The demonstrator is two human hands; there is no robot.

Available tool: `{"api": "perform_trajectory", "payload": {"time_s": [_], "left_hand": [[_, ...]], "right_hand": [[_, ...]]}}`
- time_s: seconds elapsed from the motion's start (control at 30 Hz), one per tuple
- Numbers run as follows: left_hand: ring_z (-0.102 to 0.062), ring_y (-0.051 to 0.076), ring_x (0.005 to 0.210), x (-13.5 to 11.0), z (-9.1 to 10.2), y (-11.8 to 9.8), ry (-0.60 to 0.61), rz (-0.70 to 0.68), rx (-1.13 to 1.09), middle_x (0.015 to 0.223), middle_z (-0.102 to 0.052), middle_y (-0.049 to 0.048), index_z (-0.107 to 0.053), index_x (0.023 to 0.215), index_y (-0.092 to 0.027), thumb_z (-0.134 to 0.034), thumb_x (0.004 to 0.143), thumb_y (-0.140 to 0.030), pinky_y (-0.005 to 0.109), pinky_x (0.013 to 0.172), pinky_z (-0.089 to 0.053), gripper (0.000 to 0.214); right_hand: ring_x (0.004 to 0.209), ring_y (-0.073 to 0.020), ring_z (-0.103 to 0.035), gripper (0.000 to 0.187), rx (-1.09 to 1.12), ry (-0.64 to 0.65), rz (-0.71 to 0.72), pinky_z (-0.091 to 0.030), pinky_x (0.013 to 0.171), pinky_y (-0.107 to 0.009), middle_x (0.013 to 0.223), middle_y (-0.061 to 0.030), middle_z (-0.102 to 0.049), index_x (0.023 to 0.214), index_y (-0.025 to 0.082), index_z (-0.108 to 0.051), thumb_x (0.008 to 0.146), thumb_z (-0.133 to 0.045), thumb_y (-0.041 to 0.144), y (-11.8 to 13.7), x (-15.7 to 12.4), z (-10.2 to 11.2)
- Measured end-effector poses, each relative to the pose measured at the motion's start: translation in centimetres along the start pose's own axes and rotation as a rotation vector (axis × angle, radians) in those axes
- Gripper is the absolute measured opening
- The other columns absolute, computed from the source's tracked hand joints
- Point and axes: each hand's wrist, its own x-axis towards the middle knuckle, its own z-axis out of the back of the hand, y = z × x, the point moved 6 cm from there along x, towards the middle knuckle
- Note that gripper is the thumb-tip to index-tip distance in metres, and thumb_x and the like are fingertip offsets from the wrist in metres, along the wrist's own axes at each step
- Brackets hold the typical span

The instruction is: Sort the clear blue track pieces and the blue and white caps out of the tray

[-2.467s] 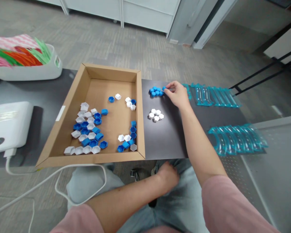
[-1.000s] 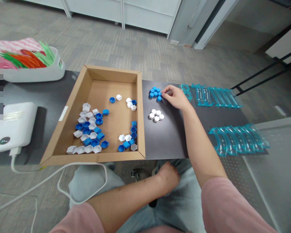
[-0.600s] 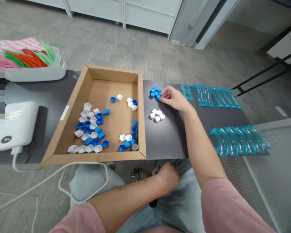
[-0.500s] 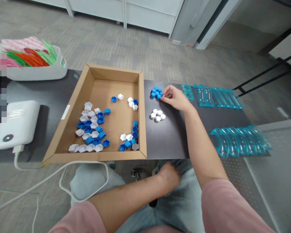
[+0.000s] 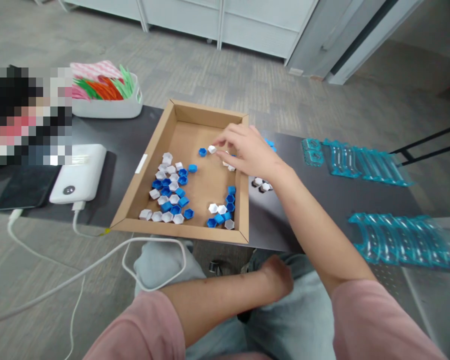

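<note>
My right hand (image 5: 247,152) reaches over the right wall of the open cardboard box (image 5: 206,111), and its thumb and forefinger close on a white hexagon piece (image 5: 212,149) lying beside a blue one (image 5: 202,151). Several more blue and white hexagon pieces (image 5: 170,192) lie in the box, with another small cluster (image 5: 221,212) by its near right corner. On the black table just right of the box, my wrist partly hides a group of white pieces (image 5: 262,186) and a group of blue pieces (image 5: 270,145). My left hand (image 5: 279,277) rests on my lap, its fingers out of sight.
Two rows of teal clear track pieces lie on the right, one far (image 5: 363,162) and one near (image 5: 401,237). A white bin (image 5: 105,102) with coloured strips stands at the back left. A white power bank (image 5: 78,172), its white cable (image 5: 97,260) and a dark phone (image 5: 26,185) lie left of the box.
My right hand has left the blue group on the table and moved left into the box, onto a white piece. The view has shifted left. My left hand stayed on my lap.
</note>
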Motion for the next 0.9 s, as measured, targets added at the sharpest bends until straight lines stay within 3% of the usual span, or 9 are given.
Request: {"api": "perform_trajectory", "payload": {"time_s": [0.1, 0.23, 0.3, 0.37, 0.43, 0.5, 0.63, 0.77, 0.9], "left_hand": [[-0.077, 0.023, 0.086, -0.1, 0.3, 0.2, 0.03, -0.038, -0.026, 0.11, -0.089, 0.0231, -0.095, 0.114, -0.012, -0.064, 0.11, -0.011, 0.035, 0.073, -0.038, 0.031], [-0.078, 0.024, 0.091, -0.6, 1.2, 0.5, 0.004, -0.057, -0.035, 0.12, -0.088, 0.0278, -0.094, 0.119, -0.01, -0.06, 0.11, -0.008, 0.036, 0.073, -0.036, 0.035], [-0.077, 0.023, 0.086, -0.6, 1.4, 0.6, 0.008, -0.05, -0.038, 0.12, -0.088, 0.0278, -0.094, 0.118, -0.01, -0.06, 0.11, -0.008, 0.036, 0.072, -0.036, 0.035], [-0.075, 0.022, 0.081, -0.4, 1.5, 0.5, 0.02, -0.042, -0.039, 0.116, -0.089, 0.0258, -0.095, 0.114, -0.01, -0.064, 0.109, -0.01, 0.036, 0.071, -0.036, 0.03], [-0.073, 0.022, 0.078, -0.2, 1.5, 0.3, 0.026, -0.036, -0.037, 0.112, -0.089, 0.0236, -0.095, 0.11, -0.012, -0.069, 0.108, -0.011, 0.035, 0.07, -0.036, 0.026], [-0.072, 0.021, 0.076, -0.2, 1.4, 0.1, 0.021, -0.037, -0.032, 0.109, -0.089, 0.023, -0.096, 0.108, -0.014, -0.072, 0.107, -0.011, 0.035, 0.069, -0.036, 0.024], [-0.07, 0.021, 0.077, -0.7, 1.0, -0.2, 0.008, -0.056, -0.016, 0.113, -0.089, 0.0255, -0.096, 0.109, -0.014, -0.075, 0.105, -0.008, 0.035, 0.072, -0.036, 0.023], [-0.077, 0.026, 0.09, -0.8, 0.3, -0.1, 0.043, -0.062, -0.005, 0.118, -0.09, 0.0266, -0.096, 0.114, -0.012, -0.073, 0.109, -0.013, 0.037, 0.075, -0.039, 0.024], [-0.081, 0.027, 0.099, -0.4, -0.4, 0.2, 0.087, -0.056, 0.003, 0.123, -0.09, 0.0255, -0.096, 0.12, -0.013, -0.072, 0.111, -0.015, 0.037, 0.077, -0.04, 0.025]], "right_hand": [[0.133, -0.0383, -0.063, 0.031, -0.137, 0.142, 0.064, -0.041, 0.118, -0.051, 0.135, -0.011, -0.079, 0.14, 0.028, -0.083, 0.111, -0.076, 0.032, 1.3, 4.5, -3.0], [0.127, -0.0381, -0.067, 0.019, -0.222, 0.288, 0.088, -0.038, 0.119, -0.053, 0.121, -0.0108, -0.082, 0.124, 0.026, -0.087, 0.106, -0.08, 0.028, 0.7, 7.4, -6.4], [0.122, -0.0353, -0.069, 0.016, -0.176, 0.325, 0.095, -0.038, 0.117, -0.051, 0.117, -0.0098, -0.082, 0.12, 0.026, -0.087, 0.109, -0.077, 0.029, 0.7, 7.4, -6.4], [0.12, -0.0331, -0.07, 0.02, -0.085, 0.274, 0.093, -0.04, 0.117, -0.05, 0.121, -0.0092, -0.081, 0.127, 0.027, -0.086, 0.114, -0.072, 0.034, 0.9, 6.7, -4.6], [0.12, -0.0319, -0.07, 0.028, 0.016, 0.14, 0.054, -0.044, 0.115, -0.05, 0.126, -0.0087, -0.08, 0.135, 0.029, -0.085, 0.12, -0.067, 0.045, 0.2, 5.3, -1.5], [0.118, -0.0314, -0.07, 0.037, 0.101, -0.033, -0.041, -0.05, 0.11, -0.05, 0.126, -0.0084, -0.078, 0.135, 0.031, -0.084, 0.123, -0.062, 0.059, -2.0, 2.8, 1.8], [0.11, -0.0301, -0.07, 0.055, 0.218, -0.377, -0.327, -0.056, 0.098, -0.047, 0.117, -0.0085, -0.077, 0.124, 0.032, -0.078, 0.113, -0.065, 0.084, -10.2, -4.7, 6.2], [0.093, -0.0276, -0.066, 0.054, 0.287, -0.528, -0.561, -0.055, 0.089, -0.048, 0.106, -0.0109, -0.079, 0.106, 0.031, -0.068, 0.094, -0.089, 0.08, -17.5, -11.1, 6.2], [0.087, -0.0261, -0.066, 0.044, 0.216, -0.461, -0.654, -0.057, 0.087, -0.047, 0.093, -0.0062, -0.077, 0.096, 0.031, -0.064, 0.09, -0.091, 0.065, -19.4, -12.6, 4.4]]}}
